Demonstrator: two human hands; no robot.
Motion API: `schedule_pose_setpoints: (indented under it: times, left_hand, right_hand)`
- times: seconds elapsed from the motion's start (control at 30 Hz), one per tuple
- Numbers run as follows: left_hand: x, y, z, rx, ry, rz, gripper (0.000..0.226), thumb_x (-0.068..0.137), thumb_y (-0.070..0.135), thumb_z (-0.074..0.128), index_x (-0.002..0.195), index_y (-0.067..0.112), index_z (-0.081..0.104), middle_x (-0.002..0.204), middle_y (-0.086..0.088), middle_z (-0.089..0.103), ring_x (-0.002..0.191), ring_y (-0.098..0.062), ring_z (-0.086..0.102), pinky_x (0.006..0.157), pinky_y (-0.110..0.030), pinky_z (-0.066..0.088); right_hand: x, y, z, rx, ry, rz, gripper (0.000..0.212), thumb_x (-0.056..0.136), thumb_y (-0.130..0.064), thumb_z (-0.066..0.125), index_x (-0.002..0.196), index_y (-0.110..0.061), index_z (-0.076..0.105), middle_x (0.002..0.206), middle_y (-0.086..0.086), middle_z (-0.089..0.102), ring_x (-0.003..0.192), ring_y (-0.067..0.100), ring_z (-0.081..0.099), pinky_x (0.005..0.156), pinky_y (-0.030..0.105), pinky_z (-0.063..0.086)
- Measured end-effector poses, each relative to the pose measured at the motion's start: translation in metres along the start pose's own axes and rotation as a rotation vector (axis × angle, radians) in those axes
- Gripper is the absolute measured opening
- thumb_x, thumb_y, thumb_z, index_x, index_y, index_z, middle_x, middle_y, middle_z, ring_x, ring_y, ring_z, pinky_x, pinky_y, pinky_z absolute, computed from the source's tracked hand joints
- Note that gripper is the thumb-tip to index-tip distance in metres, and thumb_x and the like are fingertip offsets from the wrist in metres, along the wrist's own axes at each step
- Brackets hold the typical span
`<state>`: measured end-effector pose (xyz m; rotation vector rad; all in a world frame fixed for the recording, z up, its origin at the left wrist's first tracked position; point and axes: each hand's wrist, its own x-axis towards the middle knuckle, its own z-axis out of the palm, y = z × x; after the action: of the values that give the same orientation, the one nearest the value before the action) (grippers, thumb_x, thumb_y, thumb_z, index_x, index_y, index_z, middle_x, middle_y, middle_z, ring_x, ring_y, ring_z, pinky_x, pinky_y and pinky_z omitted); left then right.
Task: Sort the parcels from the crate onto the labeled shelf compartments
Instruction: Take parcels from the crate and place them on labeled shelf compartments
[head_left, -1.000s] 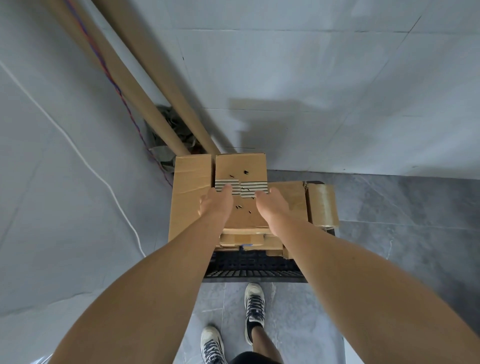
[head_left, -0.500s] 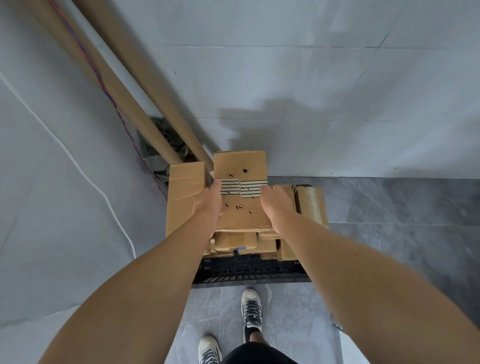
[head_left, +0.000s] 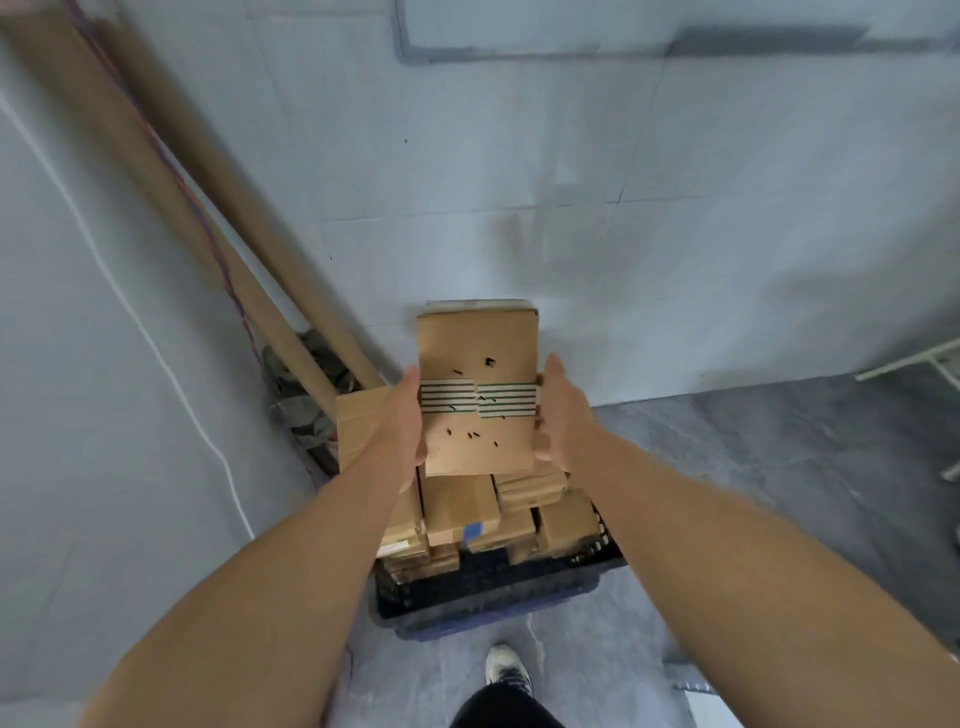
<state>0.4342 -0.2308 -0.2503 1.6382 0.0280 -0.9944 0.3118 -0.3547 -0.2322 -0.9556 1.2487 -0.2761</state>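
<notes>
A flat brown cardboard parcel (head_left: 475, 358) with a green-and-white striped band across its middle is held up above the crate. My left hand (head_left: 408, 426) grips its left edge and my right hand (head_left: 558, 415) grips its right edge. Below it stands a black plastic crate (head_left: 493, 597) on the floor, filled with several more brown parcels (head_left: 457, 504), one bearing a blue tape patch. No shelf is in view.
Two long cardboard tubes (head_left: 171, 208) lean into the wall corner at left, with a red-blue cord and a white cable beside them. A tall cardboard piece (head_left: 361, 431) stands left of the crate. White metal legs (head_left: 914, 364) show at far right. My shoe (head_left: 506, 665) is near the crate.
Both hands have shifted from the parcel's top to its side edges and lifted it clear of the stack. The view has tilted upward, away from the crate.
</notes>
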Motion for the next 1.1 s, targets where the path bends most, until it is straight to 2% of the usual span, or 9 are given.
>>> schedule_pose_setpoints:
  times: [0.07, 0.2, 0.33, 0.53, 0.63, 0.8, 0.9, 1.03, 1.1]
  left_hand:
    - [-0.020, 0.002, -0.007, -0.011, -0.054, 0.032, 0.049, 0.103, 0.060, 0.032, 0.109, 0.022, 0.061, 0.107, 0.000, 0.068, 0.096, -0.017, 0.062, 0.102, -0.045, 0.043]
    - [-0.055, 0.001, -0.024, -0.014, -0.112, 0.079, 0.058, 0.101, 0.063, 0.032, 0.124, 0.017, 0.057, 0.112, -0.004, 0.066, 0.109, -0.026, 0.060, 0.112, -0.052, 0.036]
    - [-0.087, -0.002, -0.038, -0.006, -0.161, 0.117, 0.058, 0.099, 0.067, 0.034, 0.127, 0.022, 0.058, 0.121, -0.007, 0.066, 0.114, -0.031, 0.062, 0.111, -0.056, 0.039]
    - [-0.129, -0.008, -0.044, -0.034, -0.250, 0.139, 0.059, 0.097, 0.070, 0.035, 0.118, 0.025, 0.068, 0.111, -0.006, 0.076, 0.101, -0.027, 0.071, 0.099, -0.048, 0.051]
    - [-0.145, -0.012, -0.043, -0.035, -0.333, 0.120, 0.069, 0.094, 0.075, 0.035, 0.119, 0.022, 0.071, 0.114, -0.011, 0.075, 0.110, -0.032, 0.069, 0.102, -0.050, 0.051]
    - [-0.176, -0.021, -0.043, -0.019, -0.414, 0.127, 0.064, 0.097, 0.071, 0.030, 0.122, 0.026, 0.068, 0.111, -0.011, 0.076, 0.106, -0.032, 0.070, 0.086, -0.043, 0.053]
    - [-0.196, -0.031, -0.044, 0.013, -0.417, 0.159, 0.062, 0.096, 0.070, 0.035, 0.122, 0.026, 0.068, 0.110, -0.011, 0.076, 0.105, -0.031, 0.071, 0.091, -0.045, 0.053]
    - [-0.229, -0.050, -0.046, 0.073, -0.380, 0.184, 0.056, 0.091, 0.068, 0.051, 0.120, 0.024, 0.066, 0.111, -0.011, 0.075, 0.111, -0.033, 0.067, 0.106, -0.053, 0.046]
    - [-0.247, -0.062, -0.047, 0.118, -0.351, 0.217, 0.047, 0.093, 0.061, 0.053, 0.119, 0.024, 0.064, 0.112, -0.008, 0.074, 0.111, -0.029, 0.066, 0.108, -0.051, 0.044]
  right_hand:
    - [-0.022, 0.004, -0.008, 0.024, 0.009, -0.016, 0.050, 0.102, -0.064, 0.032, 0.104, -0.024, 0.062, 0.102, 0.007, 0.071, 0.093, 0.024, 0.068, 0.066, 0.036, 0.053]
    - [-0.066, 0.013, -0.025, 0.050, 0.033, -0.080, 0.056, 0.096, -0.070, 0.036, 0.119, -0.026, 0.062, 0.114, 0.010, 0.069, 0.105, 0.030, 0.067, 0.092, 0.052, 0.054]
    - [-0.102, 0.024, -0.038, 0.057, 0.055, -0.123, 0.046, 0.100, -0.062, 0.038, 0.101, -0.023, 0.061, 0.107, 0.012, 0.069, 0.103, 0.033, 0.068, 0.100, 0.057, 0.050]
    - [-0.138, 0.040, -0.054, 0.123, 0.095, -0.167, 0.060, 0.094, -0.068, 0.046, 0.107, -0.012, 0.063, 0.109, 0.014, 0.071, 0.101, 0.035, 0.069, 0.090, 0.056, 0.057]
    - [-0.153, 0.048, -0.062, 0.101, 0.103, -0.184, 0.066, 0.091, -0.072, 0.050, 0.108, -0.009, 0.062, 0.107, 0.012, 0.073, 0.101, 0.031, 0.069, 0.087, 0.049, 0.059]
    - [-0.176, 0.067, -0.079, 0.080, 0.094, -0.190, 0.073, 0.082, -0.079, 0.055, 0.106, -0.010, 0.064, 0.109, 0.007, 0.073, 0.108, 0.028, 0.067, 0.078, 0.043, 0.059]
    - [-0.193, 0.080, -0.089, 0.086, 0.074, -0.197, 0.079, 0.077, -0.081, 0.059, 0.109, -0.008, 0.064, 0.106, 0.008, 0.073, 0.104, 0.029, 0.067, 0.083, 0.045, 0.059]
    - [-0.228, 0.100, -0.107, 0.114, 0.018, -0.214, 0.068, 0.081, -0.072, 0.064, 0.108, -0.009, 0.068, 0.079, 0.001, 0.072, 0.081, 0.022, 0.065, 0.069, 0.036, 0.053]
    - [-0.247, 0.113, -0.117, 0.144, -0.015, -0.229, 0.058, 0.086, -0.066, 0.065, 0.114, -0.015, 0.070, 0.078, 0.001, 0.072, 0.076, 0.021, 0.065, 0.066, 0.034, 0.053]
